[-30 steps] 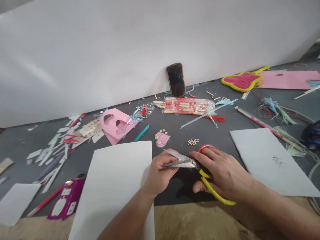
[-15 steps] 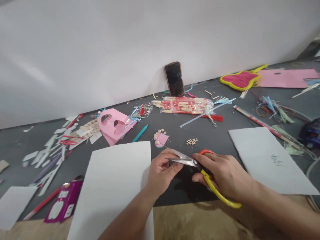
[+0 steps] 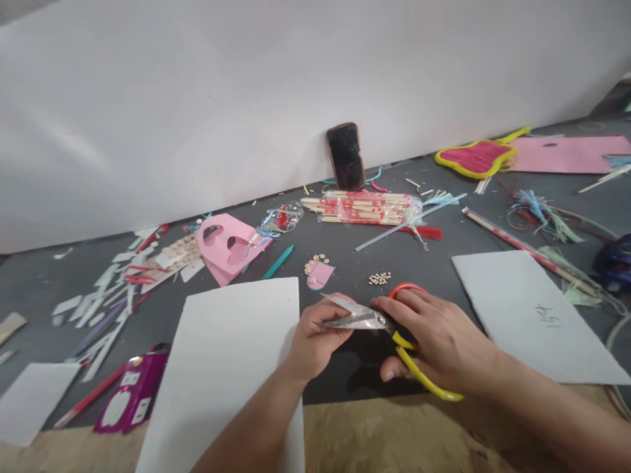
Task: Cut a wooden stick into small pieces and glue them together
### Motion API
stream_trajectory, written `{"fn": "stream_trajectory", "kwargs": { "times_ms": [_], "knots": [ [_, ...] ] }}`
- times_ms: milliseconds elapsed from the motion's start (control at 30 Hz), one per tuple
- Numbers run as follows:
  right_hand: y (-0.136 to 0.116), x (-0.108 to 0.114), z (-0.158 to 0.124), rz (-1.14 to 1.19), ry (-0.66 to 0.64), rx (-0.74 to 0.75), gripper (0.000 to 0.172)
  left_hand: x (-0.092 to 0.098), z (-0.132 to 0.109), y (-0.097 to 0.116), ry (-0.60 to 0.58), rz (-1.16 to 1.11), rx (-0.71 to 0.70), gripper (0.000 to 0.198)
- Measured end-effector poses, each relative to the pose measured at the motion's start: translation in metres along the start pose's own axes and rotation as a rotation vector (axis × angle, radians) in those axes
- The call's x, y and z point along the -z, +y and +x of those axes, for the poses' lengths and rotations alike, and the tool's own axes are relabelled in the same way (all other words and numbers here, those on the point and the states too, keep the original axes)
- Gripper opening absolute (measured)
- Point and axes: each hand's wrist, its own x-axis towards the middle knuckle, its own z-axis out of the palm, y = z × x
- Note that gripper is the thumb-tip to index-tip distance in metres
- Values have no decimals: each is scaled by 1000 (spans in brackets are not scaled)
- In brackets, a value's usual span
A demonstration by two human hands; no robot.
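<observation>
My right hand (image 3: 434, 328) grips a pair of scissors (image 3: 365, 318) with one red and one yellow handle, its fingers around the handles. The metal blades point left, parted, and reach across my left hand (image 3: 318, 335). My left hand is closed in a pinch beside the blades; a tiny pale bit shows between them, too small to name. Just beyond the hands lies a small pink rounded piece (image 3: 321, 274) with a dark edge, and small beige beads (image 3: 314, 261) sit at its upper left. Another little pile of beads (image 3: 379, 278) rests to its right.
White boards (image 3: 231, 355) lie at left and right, the right-hand board (image 3: 532, 309) bearing handwriting. Behind are a teal pen (image 3: 279, 261), a pink cut-out mask shape (image 3: 229, 244), wrapped sticks (image 3: 369, 207) and a phone (image 3: 346, 156) leaning on the wall. Paper strips clutter the left.
The scissors have shifted slightly left, and their blades stand wider apart around the fingers of my left hand. The left hand has curled in a little; the table things look unmoved.
</observation>
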Motion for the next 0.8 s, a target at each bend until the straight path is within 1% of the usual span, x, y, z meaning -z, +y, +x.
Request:
{"fn": "stream_trajectory", "kwargs": {
  "times_ms": [100, 167, 300, 400, 533, 700, 800],
  "knots": [
    [2, 0, 0, 61, -40, 14, 72, 5, 2, 0, -76, -15, 36, 7],
    [3, -1, -1, 70, -46, 6, 69, 6, 3, -1, -86, -10, 46, 5],
    [5, -3, -4, 26, -27, -13, 61, 4, 3, -4, -27, -30, 68, 6],
    [8, -6, -7, 3, -36, -22, 57, 1, 2, -6, -4, -50, 70, 6],
    [8, -6, -7, 16, -35, -22, 59, 0, 1, -7, 14, -102, 42, 6],
    [4, -1, -2, 93, -60, -29, 65, 0, 1, -8, 46, -165, 19, 5],
    [2, 0, -1, 129, -73, -32, 65, -1, 1, -9, 59, -199, 8, 3]
  ]
}}
